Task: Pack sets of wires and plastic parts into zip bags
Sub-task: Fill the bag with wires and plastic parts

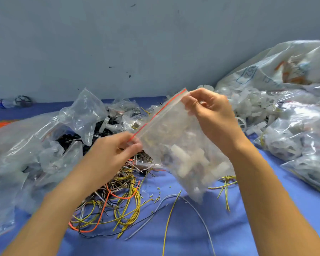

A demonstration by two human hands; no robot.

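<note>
Head view: the zip bag hangs in the air over the middle of the blue counter, held by the two ends of its red zip strip, which slants from near left up to far right. The left hand has its fingers curled in and pinching the lower, near-left end. The right hand has its fingers bent and pinching the upper, far-right end. White plastic parts sit low in the bag, and the blur hides whether wires lie among them. Whether the strip is pressed shut along its whole length cannot be told, and that is likely the main risk: a gap in the track, or a wire end caught in it, would let pieces fall out once the bag is tipped or dropped. The film is thin and slick, so the load sagging toward the lower corner could pull an end out of a light pinch. A fall would scatter the set into the loose wires just below, where it would mix with unsorted stock.
</note>
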